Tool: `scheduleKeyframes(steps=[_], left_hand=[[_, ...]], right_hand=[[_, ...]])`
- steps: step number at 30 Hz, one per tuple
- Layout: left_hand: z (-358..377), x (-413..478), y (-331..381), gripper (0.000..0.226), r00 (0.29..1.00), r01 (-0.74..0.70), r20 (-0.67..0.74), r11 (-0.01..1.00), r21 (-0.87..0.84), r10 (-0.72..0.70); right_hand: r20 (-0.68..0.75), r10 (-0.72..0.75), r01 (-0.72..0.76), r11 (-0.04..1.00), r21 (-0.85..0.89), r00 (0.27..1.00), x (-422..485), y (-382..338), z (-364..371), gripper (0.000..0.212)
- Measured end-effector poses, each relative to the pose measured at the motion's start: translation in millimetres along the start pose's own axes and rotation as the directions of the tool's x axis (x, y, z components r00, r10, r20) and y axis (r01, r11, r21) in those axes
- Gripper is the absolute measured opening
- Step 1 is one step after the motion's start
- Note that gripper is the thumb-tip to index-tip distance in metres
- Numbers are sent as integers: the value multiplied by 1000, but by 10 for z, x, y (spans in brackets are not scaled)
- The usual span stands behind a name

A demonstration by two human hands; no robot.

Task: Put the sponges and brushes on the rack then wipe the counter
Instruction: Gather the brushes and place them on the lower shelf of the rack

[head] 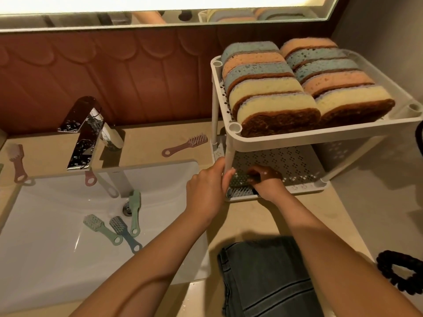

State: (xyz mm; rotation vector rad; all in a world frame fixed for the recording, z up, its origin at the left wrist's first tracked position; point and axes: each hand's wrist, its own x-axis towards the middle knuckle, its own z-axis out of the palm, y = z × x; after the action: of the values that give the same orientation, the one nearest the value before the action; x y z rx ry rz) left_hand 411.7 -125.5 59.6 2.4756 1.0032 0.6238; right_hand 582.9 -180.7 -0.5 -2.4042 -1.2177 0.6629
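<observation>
A white two-tier rack (297, 133) stands on the counter at right. Its top tray holds several sponges (274, 106) on edge in two rows. My left hand (206, 188) grips the rack's front-left post. My right hand (267, 184) reaches into the lower tray and is shut on a grey-blue brush (240, 192) lying at the tray's front edge. Three brushes (119, 227) lie in the sink (45, 248) near the drain. A pink brush (185, 145) lies on the counter behind the sink, another pink brush (17, 163) at far left, a third (90, 178) under the faucet.
A chrome faucet (89, 131) stands behind the sink. A folded grey cloth (267, 277) lies on the counter near me. A black hair scrunchie (400, 271) lies at the right edge. A mirror and a brown tiled wall run behind the counter.
</observation>
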Motion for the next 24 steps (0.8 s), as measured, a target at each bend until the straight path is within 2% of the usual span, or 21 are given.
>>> scheduleKeyframes(steps=[9, 15, 17, 19, 22, 24], left_hand=[[4, 11, -10, 38, 1000, -5, -4, 1000, 8, 5], [-12, 15, -28, 36, 1000, -5, 1, 1000, 8, 5], [-32, 33, -26, 33, 999, 17, 33, 998, -69, -15], [-70, 70, -41, 28, 992, 89, 112, 972, -216, -66], [-142, 96, -109, 23, 954, 261, 250, 864, -431, -163], [-206, 62, -209, 32, 921, 360, 315, 814, -457, -231]], right_hand=[[74, 12, -7, 998, -64, 997, 79, -13, 34, 26], [-63, -16, 20, 997, 68, 998, -133, -42, -14, 30], [-109, -20, 32, 993, 111, 994, -271, -104, -80, 24], [-115, -31, 47, 990, 135, 993, -419, -196, -140, 20], [-65, -48, 60, 977, 205, 997, -653, -338, -187, 15], [-11, -71, 72, 966, 247, 997, -808, -417, -152, 11]])
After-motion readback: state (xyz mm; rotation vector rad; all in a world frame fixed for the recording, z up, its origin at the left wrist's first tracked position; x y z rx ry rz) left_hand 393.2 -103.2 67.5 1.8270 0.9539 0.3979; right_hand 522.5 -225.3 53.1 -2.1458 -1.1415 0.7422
